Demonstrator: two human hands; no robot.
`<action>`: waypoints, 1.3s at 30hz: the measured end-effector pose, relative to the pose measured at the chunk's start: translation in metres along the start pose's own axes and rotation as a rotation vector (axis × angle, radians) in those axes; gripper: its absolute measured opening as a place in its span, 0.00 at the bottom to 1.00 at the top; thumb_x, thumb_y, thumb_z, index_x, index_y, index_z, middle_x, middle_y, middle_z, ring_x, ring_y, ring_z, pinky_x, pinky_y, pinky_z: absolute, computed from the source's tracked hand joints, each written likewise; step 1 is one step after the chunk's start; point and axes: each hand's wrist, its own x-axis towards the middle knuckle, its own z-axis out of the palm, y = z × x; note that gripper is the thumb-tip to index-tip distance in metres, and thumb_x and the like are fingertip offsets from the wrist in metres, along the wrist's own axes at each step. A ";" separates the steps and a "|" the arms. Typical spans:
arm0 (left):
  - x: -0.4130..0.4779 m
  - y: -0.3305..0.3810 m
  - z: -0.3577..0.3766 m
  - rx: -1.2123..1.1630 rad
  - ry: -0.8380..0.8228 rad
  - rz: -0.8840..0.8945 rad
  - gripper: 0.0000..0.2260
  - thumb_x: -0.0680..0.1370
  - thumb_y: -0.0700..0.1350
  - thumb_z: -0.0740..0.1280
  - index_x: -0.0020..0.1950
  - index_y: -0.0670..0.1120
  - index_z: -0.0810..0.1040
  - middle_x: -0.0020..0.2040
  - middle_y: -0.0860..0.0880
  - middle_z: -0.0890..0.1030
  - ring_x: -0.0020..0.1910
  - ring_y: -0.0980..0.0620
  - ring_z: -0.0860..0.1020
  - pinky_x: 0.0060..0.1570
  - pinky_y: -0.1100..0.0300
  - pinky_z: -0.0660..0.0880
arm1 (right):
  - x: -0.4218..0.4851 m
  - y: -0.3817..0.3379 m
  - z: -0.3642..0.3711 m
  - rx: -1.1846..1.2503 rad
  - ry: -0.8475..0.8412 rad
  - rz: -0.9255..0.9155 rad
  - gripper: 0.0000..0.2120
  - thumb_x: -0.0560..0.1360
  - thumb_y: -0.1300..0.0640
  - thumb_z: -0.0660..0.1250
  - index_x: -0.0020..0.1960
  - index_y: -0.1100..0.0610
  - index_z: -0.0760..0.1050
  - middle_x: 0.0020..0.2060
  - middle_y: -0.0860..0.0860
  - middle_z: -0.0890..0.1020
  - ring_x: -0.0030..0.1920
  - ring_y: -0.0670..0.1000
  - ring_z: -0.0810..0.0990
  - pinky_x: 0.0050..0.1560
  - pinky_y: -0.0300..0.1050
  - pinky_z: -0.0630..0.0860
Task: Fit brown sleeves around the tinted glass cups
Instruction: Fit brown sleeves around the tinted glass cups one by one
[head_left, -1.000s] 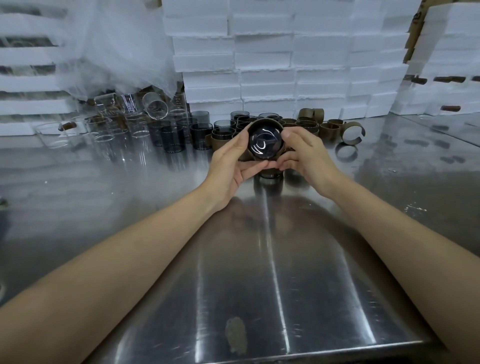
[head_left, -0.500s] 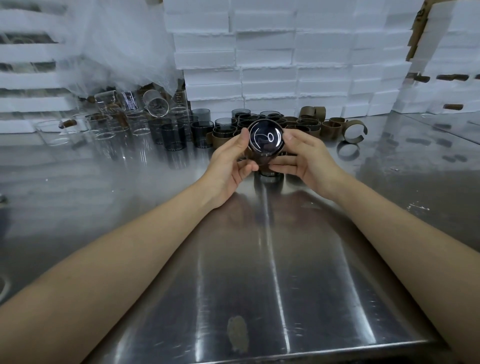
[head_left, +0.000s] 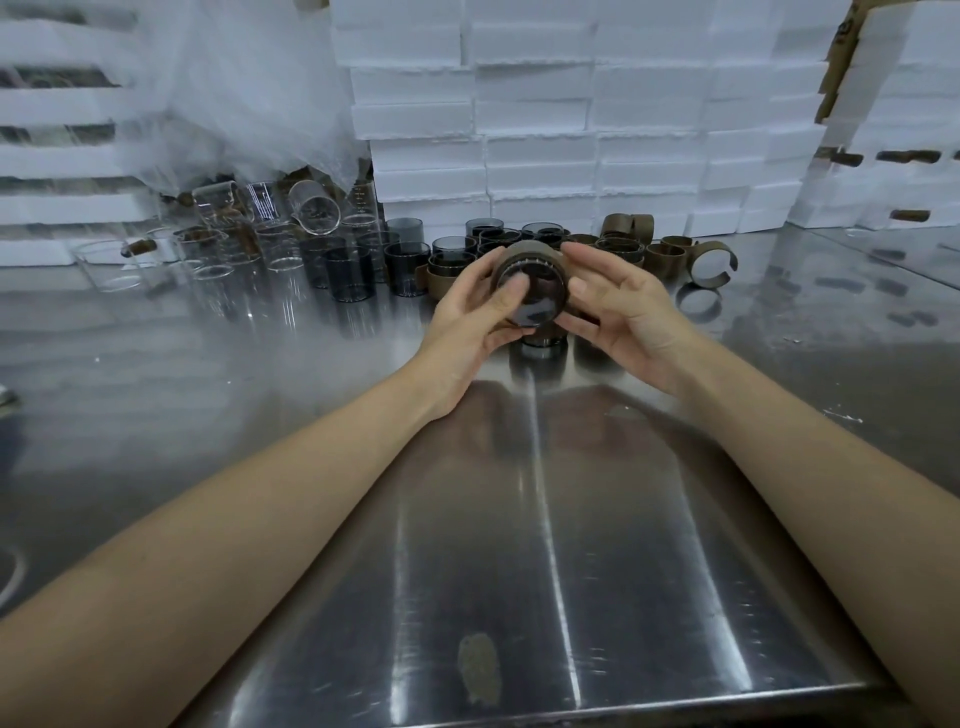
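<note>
A tinted glass cup (head_left: 535, 299) lies on its side in the air, base toward me, with a brown sleeve (head_left: 522, 254) round its far part. My left hand (head_left: 465, 319) grips it from the left, thumb pressed on the base. My right hand (head_left: 626, 306) curls its fingertips round the sleeve from the right, index finger over the top, other fingers beneath. Bare tinted cups (head_left: 350, 270) stand behind at the left. Loose brown sleeves (head_left: 711, 265) lie at the right. Sleeved cups (head_left: 447, 270) stand just behind my hands.
The work goes on over a steel table (head_left: 519, 519) with a smudge near its front edge. Clear glass cups (head_left: 218, 254) crowd the back left under a plastic bag (head_left: 234, 104). White foam boxes (head_left: 540, 156) wall off the back. Another cup (head_left: 540, 345) stands below my hands.
The cup has tilted a little, so the sleeve shows over its top. My left thumb has moved onto the base, and my right palm has opened away from the cup.
</note>
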 end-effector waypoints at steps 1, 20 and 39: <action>-0.001 -0.001 0.001 0.090 0.006 0.041 0.28 0.75 0.44 0.72 0.73 0.45 0.68 0.66 0.44 0.77 0.61 0.50 0.79 0.56 0.56 0.78 | 0.000 -0.002 0.001 0.003 -0.025 -0.004 0.21 0.71 0.64 0.69 0.63 0.55 0.75 0.61 0.51 0.81 0.62 0.51 0.79 0.54 0.46 0.79; -0.004 -0.008 0.004 0.702 0.026 0.188 0.26 0.66 0.33 0.78 0.48 0.53 0.67 0.57 0.49 0.69 0.56 0.43 0.76 0.57 0.44 0.76 | -0.004 0.006 0.004 -0.607 -0.002 -0.112 0.29 0.67 0.81 0.59 0.62 0.60 0.77 0.57 0.53 0.81 0.59 0.46 0.79 0.56 0.39 0.77; -0.004 -0.009 0.004 0.755 -0.006 0.068 0.27 0.67 0.31 0.73 0.60 0.52 0.70 0.61 0.48 0.67 0.45 0.46 0.79 0.42 0.49 0.81 | 0.000 0.020 -0.006 -1.126 -0.037 -0.328 0.31 0.67 0.74 0.65 0.68 0.57 0.72 0.60 0.45 0.74 0.65 0.43 0.71 0.61 0.25 0.68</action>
